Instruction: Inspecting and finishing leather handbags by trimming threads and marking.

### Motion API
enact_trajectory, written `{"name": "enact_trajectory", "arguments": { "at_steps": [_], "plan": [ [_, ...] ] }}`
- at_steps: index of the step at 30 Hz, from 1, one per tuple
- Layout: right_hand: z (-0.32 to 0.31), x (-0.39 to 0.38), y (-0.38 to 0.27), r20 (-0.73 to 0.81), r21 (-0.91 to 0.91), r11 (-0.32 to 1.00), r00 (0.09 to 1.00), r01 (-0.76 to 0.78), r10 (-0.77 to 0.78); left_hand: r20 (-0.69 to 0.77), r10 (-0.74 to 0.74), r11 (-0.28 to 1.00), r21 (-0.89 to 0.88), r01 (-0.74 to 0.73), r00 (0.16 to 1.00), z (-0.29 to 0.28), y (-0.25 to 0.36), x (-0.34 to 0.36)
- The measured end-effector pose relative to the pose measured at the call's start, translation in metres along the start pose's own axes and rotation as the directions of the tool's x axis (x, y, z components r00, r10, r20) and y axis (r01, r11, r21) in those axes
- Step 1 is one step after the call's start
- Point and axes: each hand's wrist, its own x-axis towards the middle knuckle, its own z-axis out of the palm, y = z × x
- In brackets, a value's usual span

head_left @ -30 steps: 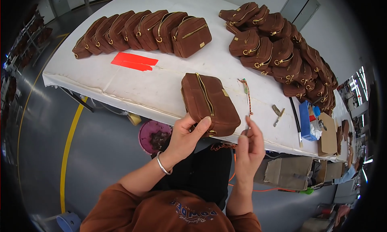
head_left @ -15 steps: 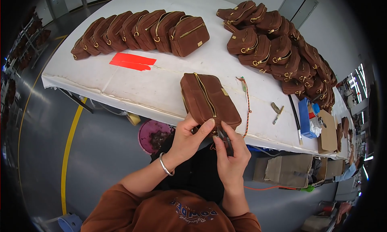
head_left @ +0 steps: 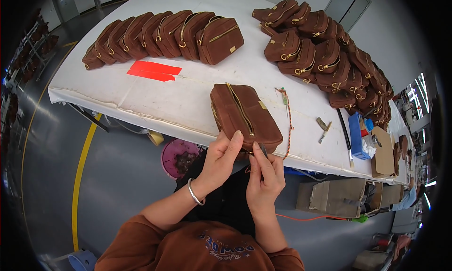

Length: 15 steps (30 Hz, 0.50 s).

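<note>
A brown bag with a brass zipper along its top face lies at the table's near edge, its near end towards me. My left hand is closed on the bag's near left corner, thumb on top and fingers underneath. At the near end, my right hand pinches with thumb and forefinger beside a small brass fitting. A small dark metal tool, like thread snips, shows between the right fingers; most of it is hidden by the hand.
Similar brown bags stand in a row at the far left, and a large heap lies at the right. Red tape, a braided cord, a brush and a blue bin share the white table. Below is a pink tub.
My right hand has drawn slightly left and its grip has turned, so less of the dark tool shows. My left thumb has shifted up and left on the bag. The bag has barely moved.
</note>
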Motion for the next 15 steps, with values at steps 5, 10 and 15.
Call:
{"name": "enact_trajectory", "arguments": {
  "at_steps": [5,10,15],
  "plan": [
    [0.017,-0.005,0.015,-0.135,0.092,0.993,0.989,0.073,-0.061,0.034,-0.068,0.997,-0.04,0.069,0.997,-0.005,-0.002,0.0],
    [0.021,-0.01,0.019,-0.141,0.194,0.978,0.989,0.075,-0.048,0.064,-0.087,0.99,-0.105,0.093,0.994,-0.009,-0.002,-0.001],
    [0.023,-0.012,0.022,-0.086,0.206,0.973,0.993,0.103,-0.087,0.049,-0.123,0.979,-0.16,0.13,0.991,-0.019,-0.013,-0.001]
  ]
}}
